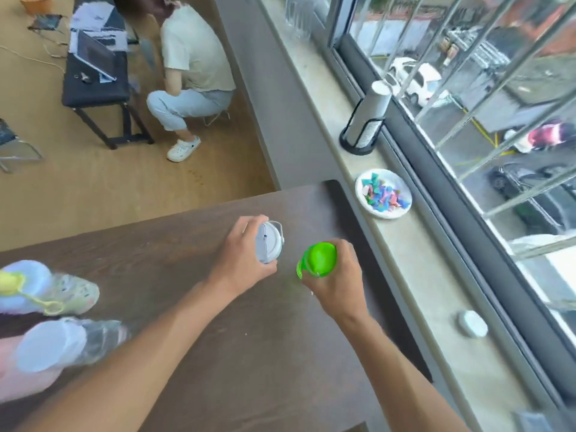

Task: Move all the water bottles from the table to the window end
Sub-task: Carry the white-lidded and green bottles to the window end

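My left hand (241, 255) is wrapped around a bottle with a white-grey lid (268, 241), seen from above over the dark wooden table (174, 251). My right hand (338, 275) grips a bottle with a bright green lid (318, 258) just to the right of it, near the table's window-side edge. Two more bottles stand at the left edge of the table: one with a yellow cap and loop (46, 289) and a clear one with a white lid (65, 342). Both are blurred. The bottle bodies under my hands are hidden.
A stone window ledge (414, 260) runs along the right, carrying a white plate of coloured wrappers (384, 194), a black cup holder with paper cups (366, 124), a small white round object (472, 324) and clear bottles (299, 14) far back. A person crouches by a black bench (93, 85).
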